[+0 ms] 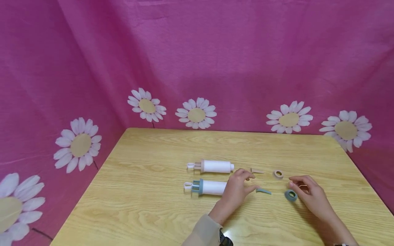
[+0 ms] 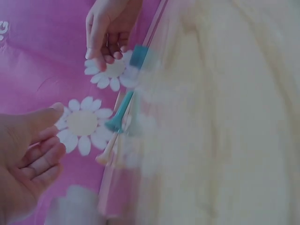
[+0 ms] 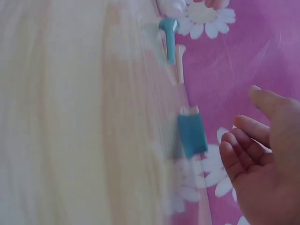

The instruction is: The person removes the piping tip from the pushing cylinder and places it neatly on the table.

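Observation:
Two white syringe-like tubes lie side by side: the farther tube (image 1: 217,166) has beige end fittings, the nearer tube (image 1: 212,187) teal ones. My left hand (image 1: 234,191) is over the nearer tube's right end, hiding it, fingers loosely bent and holding nothing. Just right of its fingertips lies a slim teal nozzle (image 1: 263,191) (image 2: 121,112), with a beige nozzle (image 1: 257,171) (image 3: 180,63) behind it. My right hand (image 1: 312,196) (image 3: 267,154) hovers with relaxed fingers beside a teal ring-shaped cap (image 1: 290,195) (image 3: 192,133). A beige ring-shaped cap (image 1: 278,174) lies farther back.
All the parts rest on a wood-grain table (image 1: 147,153). Pink cloth (image 1: 234,68) with white daisies hangs along its back and left sides. A dark watch (image 1: 226,239) is on the left wrist. The wrist views are blurred in places.

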A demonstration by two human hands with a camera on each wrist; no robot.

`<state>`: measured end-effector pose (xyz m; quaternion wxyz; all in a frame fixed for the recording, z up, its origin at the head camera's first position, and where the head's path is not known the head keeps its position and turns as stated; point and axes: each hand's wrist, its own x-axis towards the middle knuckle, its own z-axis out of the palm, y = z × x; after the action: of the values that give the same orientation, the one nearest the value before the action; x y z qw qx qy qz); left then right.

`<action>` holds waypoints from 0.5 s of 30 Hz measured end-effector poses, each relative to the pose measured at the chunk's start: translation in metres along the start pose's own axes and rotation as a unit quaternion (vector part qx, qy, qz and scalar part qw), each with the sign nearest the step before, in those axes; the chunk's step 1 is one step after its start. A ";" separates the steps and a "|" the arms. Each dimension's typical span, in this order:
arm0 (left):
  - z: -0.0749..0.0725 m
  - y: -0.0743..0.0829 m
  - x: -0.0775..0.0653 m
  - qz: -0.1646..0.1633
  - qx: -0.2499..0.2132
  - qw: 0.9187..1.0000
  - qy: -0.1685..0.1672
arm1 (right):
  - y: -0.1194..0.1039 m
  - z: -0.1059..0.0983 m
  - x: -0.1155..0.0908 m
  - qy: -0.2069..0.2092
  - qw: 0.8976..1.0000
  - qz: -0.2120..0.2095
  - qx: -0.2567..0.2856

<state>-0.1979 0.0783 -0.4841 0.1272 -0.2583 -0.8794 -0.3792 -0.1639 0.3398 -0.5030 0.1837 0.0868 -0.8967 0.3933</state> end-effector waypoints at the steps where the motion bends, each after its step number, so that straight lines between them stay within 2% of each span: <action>1: -0.002 -0.002 0.000 0.004 -0.001 1.000 0.017 | -0.003 0.002 0.002 0.005 1.000 -0.004 0.004; 5: -0.010 -0.013 0.001 0.025 -0.002 0.995 0.099 | -0.016 0.014 0.009 0.021 0.999 -0.023 0.022; 10: -0.023 -0.028 0.003 0.038 -0.009 0.979 0.200 | -0.033 0.026 0.017 0.035 0.998 -0.039 0.020; 12: -0.030 -0.034 0.004 0.043 0.008 0.972 0.230 | -0.039 0.030 0.019 0.039 0.998 -0.044 0.011; 15: -0.043 -0.042 0.004 0.053 0.057 0.963 0.257 | -0.046 0.035 0.023 0.037 0.998 -0.048 -0.002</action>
<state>-0.2230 0.0239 -0.4792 0.3828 -0.1908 -0.8224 -0.3751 -0.1804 0.2828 -0.4844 0.2356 0.1149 -0.8850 0.3848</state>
